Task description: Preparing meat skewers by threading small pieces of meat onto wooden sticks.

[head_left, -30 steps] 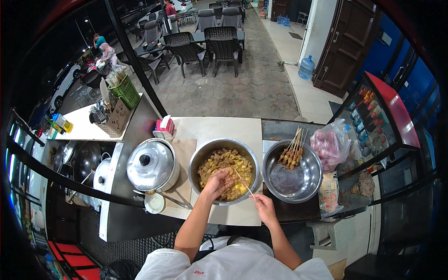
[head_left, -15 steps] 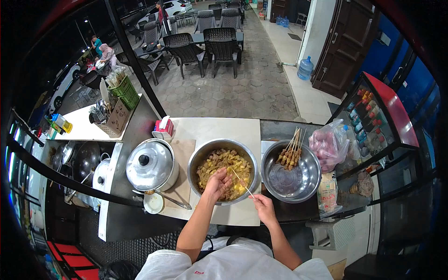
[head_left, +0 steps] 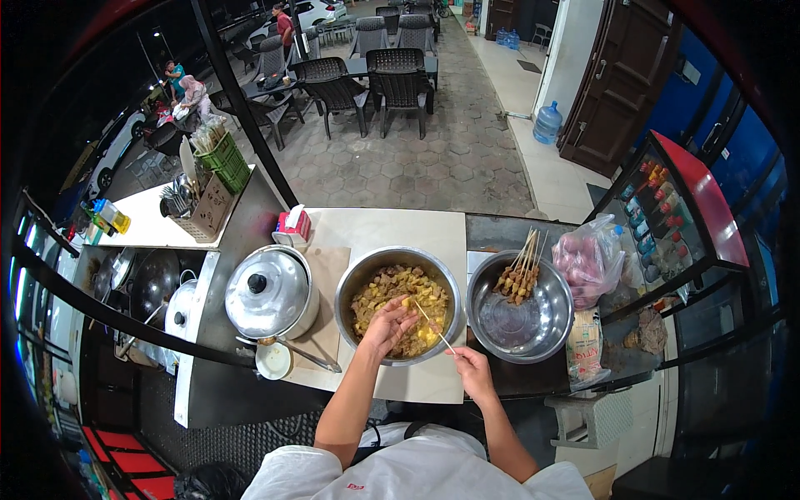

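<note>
From where I stand, the right hand (head_left: 473, 372) pinches the lower end of a thin skewer (head_left: 447, 341), which slants up and leftward from the grip. The left hand (head_left: 390, 325) is at the skewer's upper end, fingers bent; I cannot tell whether they pinch anything. Directly below: a metal bowl (head_left: 353, 273) of cut meat (head_left: 392, 286). Right of the grip: a second bowl (head_left: 517, 323) holding loaded skewers (head_left: 518, 281). Far left: a lidded pot (head_left: 268, 292).
</note>
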A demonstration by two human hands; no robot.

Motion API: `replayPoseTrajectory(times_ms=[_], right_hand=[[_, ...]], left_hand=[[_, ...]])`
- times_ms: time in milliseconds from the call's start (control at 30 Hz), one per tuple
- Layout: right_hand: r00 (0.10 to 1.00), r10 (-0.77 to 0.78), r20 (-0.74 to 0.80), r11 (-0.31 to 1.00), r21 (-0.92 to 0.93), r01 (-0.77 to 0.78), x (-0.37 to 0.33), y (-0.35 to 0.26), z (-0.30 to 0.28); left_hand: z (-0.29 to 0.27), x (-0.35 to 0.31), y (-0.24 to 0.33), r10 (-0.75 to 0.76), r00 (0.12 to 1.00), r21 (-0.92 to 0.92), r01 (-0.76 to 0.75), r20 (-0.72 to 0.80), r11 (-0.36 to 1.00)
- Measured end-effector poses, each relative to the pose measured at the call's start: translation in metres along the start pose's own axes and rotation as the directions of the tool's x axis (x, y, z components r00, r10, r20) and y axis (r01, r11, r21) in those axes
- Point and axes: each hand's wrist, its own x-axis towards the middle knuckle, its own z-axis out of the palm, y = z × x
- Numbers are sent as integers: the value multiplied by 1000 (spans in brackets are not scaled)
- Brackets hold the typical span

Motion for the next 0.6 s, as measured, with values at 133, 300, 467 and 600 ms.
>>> replayPoseTrajectory(times_ms=[133,300,467,600], right_hand=[[999,24,28,1000,2,-24,-3,-6,1],[998,37,42,998,56,-39,-5,-4,4],[997,72,34,996,58,-74,-6,-6,5],[999,47,20,999,22,-48,-7,-5,5]], left_hand=[[2,1,2,7,1000,-8,-7,28,1000],[5,7,-2,33,997,71,-27,-76,997],[3,6,2,-23,999,15,24,-48,1000],[5,4,0,6,997,-29,-8,-75,1000]])
